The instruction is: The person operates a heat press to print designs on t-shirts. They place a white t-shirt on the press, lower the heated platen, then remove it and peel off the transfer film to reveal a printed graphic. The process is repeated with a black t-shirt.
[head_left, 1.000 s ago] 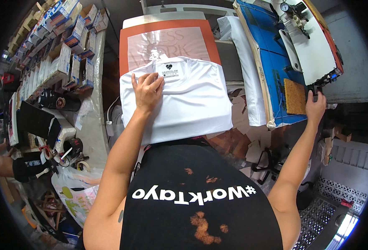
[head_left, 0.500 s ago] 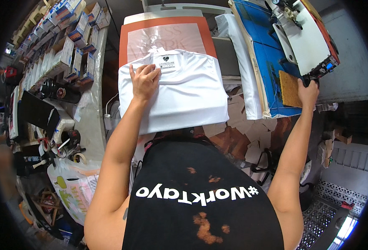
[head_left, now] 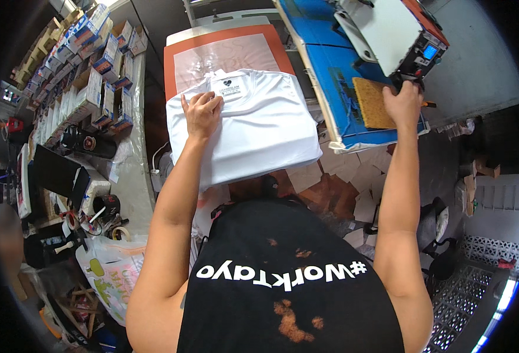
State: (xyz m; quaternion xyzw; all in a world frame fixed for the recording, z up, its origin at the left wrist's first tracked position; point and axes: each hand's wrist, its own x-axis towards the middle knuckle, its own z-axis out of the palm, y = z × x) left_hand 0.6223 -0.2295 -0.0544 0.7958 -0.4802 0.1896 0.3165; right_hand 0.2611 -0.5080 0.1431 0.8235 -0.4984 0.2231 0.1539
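Note:
A white T-shirt (head_left: 259,129) lies over a flat platen, its collar at the far side. My left hand (head_left: 202,116) rests on it just below the neck label, fingers apart and partly bent. At the right, my right hand (head_left: 403,103) is wrapped round a black handle (head_left: 402,79). That handle juts from the near end of a white press machine (head_left: 383,35) with a small lit display. Beside the right hand, a yellow-brown pad (head_left: 372,105) lies on a blue-covered board (head_left: 324,70) under the machine.
An orange-bordered sheet (head_left: 168,59) shows beyond the shirt. A table (head_left: 133,170) along the left holds several small boxes (head_left: 100,88), a black bottle (head_left: 87,141) and tape rolls (head_left: 120,233). Cardboard pieces (head_left: 330,197) cover floor beneath. A printed plastic bag (head_left: 109,273) hangs at lower left.
The machine and blue board have shifted left, nearer the shirt, with my right hand still on the handle. White cloth beside the board is now hidden. My left hand stays on the shirt.

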